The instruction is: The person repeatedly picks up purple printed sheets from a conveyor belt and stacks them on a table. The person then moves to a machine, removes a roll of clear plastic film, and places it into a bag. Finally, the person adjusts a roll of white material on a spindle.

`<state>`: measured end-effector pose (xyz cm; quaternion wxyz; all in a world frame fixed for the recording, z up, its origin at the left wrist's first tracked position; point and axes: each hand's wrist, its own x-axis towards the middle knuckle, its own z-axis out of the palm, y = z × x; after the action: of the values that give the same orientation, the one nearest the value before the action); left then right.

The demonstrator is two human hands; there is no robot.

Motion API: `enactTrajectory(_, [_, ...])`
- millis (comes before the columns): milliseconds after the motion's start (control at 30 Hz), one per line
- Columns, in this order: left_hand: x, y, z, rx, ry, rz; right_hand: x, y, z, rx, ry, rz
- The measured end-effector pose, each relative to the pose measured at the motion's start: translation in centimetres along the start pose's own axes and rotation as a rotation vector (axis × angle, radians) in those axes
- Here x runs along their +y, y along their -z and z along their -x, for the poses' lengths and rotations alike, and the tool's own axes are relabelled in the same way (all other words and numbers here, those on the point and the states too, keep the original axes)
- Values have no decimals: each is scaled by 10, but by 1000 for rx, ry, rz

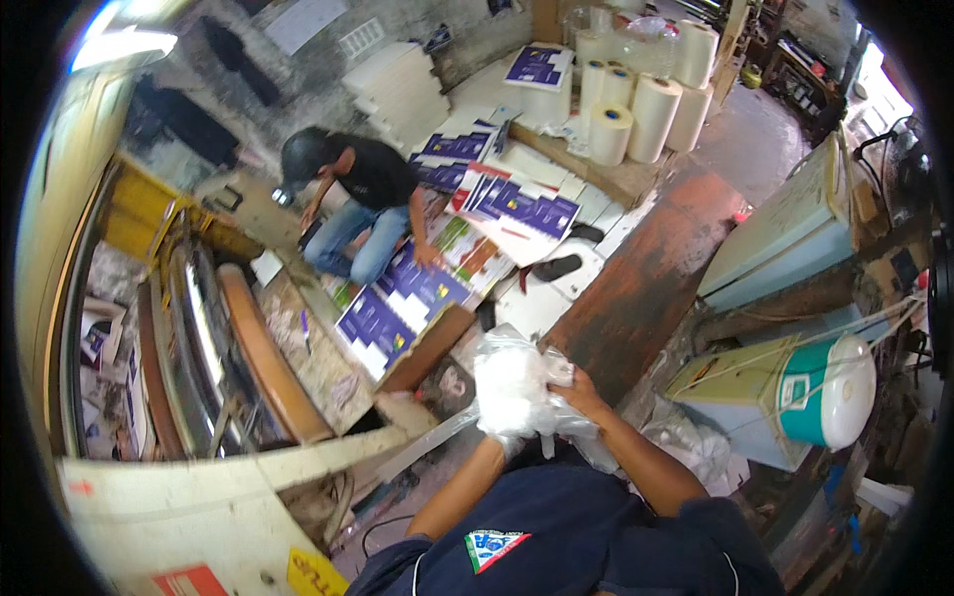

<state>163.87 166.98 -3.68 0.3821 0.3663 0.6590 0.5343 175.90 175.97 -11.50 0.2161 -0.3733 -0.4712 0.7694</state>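
Note:
A bunched piece of thin see-through plastic (512,382), bright white at its middle, is held up in front of my chest. My right hand (581,394) grips its right side, with the fingers closed on the film. On the near left, my left hand (504,444) is mostly covered by the plastic, and its fingers are hidden. A loose strip of the plastic (427,444) trails down to the left of my left wrist. More film hangs below my right hand.
Ahead on the left, a person (368,204) crouches over printed purple-and-white sheets (397,303). A machine with long rollers (260,348) stands at the left. Film rolls (651,119) stand at the back. At the right is a teal-and-white drum-shaped container (825,390).

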Motion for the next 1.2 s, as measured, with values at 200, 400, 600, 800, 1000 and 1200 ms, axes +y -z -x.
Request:
enactTrajectory(200, [52,-97,-182,-357,250,503,-92,147,-90,209,109,-73])
enactTrajectory(400, [101,-165,-305,-473,682,945,-138,274,-151,392,95,-246])
enactTrajectory(600, [136,-278,-446,-308,857,1077,-188,467,-225,677,108,-309])
enactTrajectory(800, [258,-369,-573,-726,261,477,-331,655,-303,698,253,-120])
enactTrajectory(1000, [213,-494,-706,-380,-214,-157,-488,659,-411,136,298,-254])
enactTrajectory(1200, [208,-604,-847,-418,11,-143,-562,742,-509,363,341,-106])
